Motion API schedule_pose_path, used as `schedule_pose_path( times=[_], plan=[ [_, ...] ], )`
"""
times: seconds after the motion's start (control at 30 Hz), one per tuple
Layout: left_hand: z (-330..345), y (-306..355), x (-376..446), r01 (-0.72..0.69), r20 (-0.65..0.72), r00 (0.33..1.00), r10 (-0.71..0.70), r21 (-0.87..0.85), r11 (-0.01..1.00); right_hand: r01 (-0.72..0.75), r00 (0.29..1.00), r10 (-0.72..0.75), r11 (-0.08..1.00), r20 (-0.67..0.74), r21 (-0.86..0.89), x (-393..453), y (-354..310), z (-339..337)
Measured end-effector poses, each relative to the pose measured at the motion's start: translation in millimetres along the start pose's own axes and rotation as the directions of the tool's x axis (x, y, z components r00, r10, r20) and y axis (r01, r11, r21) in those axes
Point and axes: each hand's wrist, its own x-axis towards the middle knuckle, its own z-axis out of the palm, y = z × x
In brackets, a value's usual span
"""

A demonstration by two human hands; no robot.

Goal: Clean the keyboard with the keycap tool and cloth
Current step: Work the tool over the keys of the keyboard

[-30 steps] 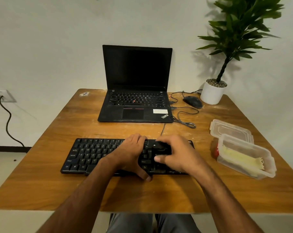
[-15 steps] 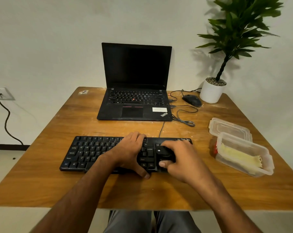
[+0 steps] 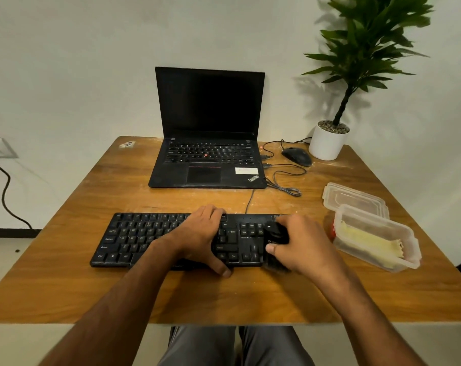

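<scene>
Right hand: I see it curled round one black tool, at the keyboard's right end.
Left hand: fingers flat on the keys, thumb at the front edge.
Keyboard: one, near table edge.
Containers: two, the nearer holding one yellow cloth.

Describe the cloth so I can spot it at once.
Start at the wooden table's right edge, beside the black keyboard. Two clear plastic pieces lie there: a flat lid behind, an open tub in front. The pale yellow folded cloth lies inside the tub, the only yellow thing there.
</scene>
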Motion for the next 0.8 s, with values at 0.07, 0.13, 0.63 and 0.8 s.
schedule_pose_path(
  times=[0.07, 0.13, 0.63, 0.8],
  plan=[
    [0, 0, 1, 0.009, 0.002, 1.000, -0.009, -0.005, 1.000, -0.030, 0.997, 0.030, 1.000, -0.066, 0.004, 5, 4, -9],
    [-1, 1, 0, 0.011, 0.005, 1.000, -0.011, -0.004, 1.000, -0.048, 0.985, 0.057, 0.997, -0.160, 0.056, 12, 4, -10],
    [-1, 1, 0, 0.012, 0.003, 1.000, -0.012, 0.024, 1.000, -0.182, 0.977, 0.208, 0.934, -0.052, 0.309, 24, 2, 0],
    [-1, 2, 0, 0.004, -0.006, 1.000, -0.004, 0.016, 1.000, -0.215, 0.969, 0.178, 0.952, 0.174, 0.220, 26, 9, -14]
  ],
)
